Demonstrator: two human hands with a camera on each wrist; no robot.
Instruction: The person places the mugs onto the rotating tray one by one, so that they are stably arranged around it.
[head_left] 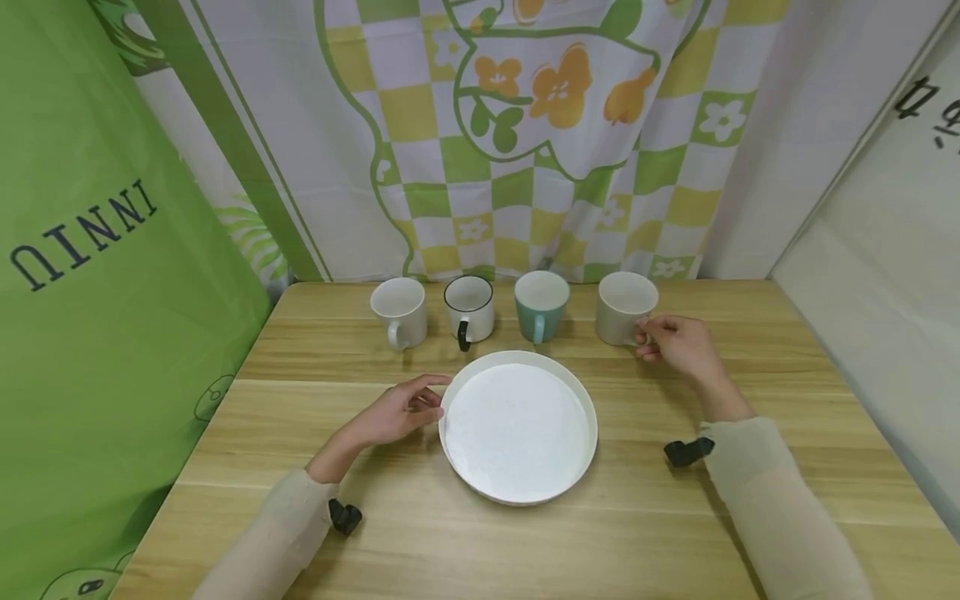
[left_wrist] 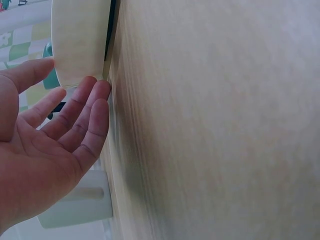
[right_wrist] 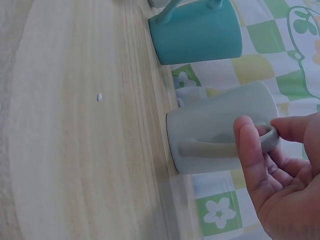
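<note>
A round white tray (head_left: 517, 433) with a low rim lies on the wooden table. At its left side my left hand (head_left: 401, 410) touches the rim with loosely bent fingers; the left wrist view shows the palm (left_wrist: 45, 155) and fingertips against the tray's wall (left_wrist: 80, 40). My right hand (head_left: 678, 342) pinches the handle of a light grey mug (head_left: 622, 312), the rightmost in a row. Close up in the right wrist view, thumb and fingers (right_wrist: 250, 155) are at the handle (right_wrist: 212, 149), and the mug stands upright on the table.
Left of the grey mug stand a teal mug (head_left: 542, 308), a white mug with a black rim and handle (head_left: 470, 308), and a plain white mug (head_left: 400, 312). Behind the row hangs a patterned curtain (head_left: 555, 192). A small white speck (right_wrist: 99, 97) lies on the table.
</note>
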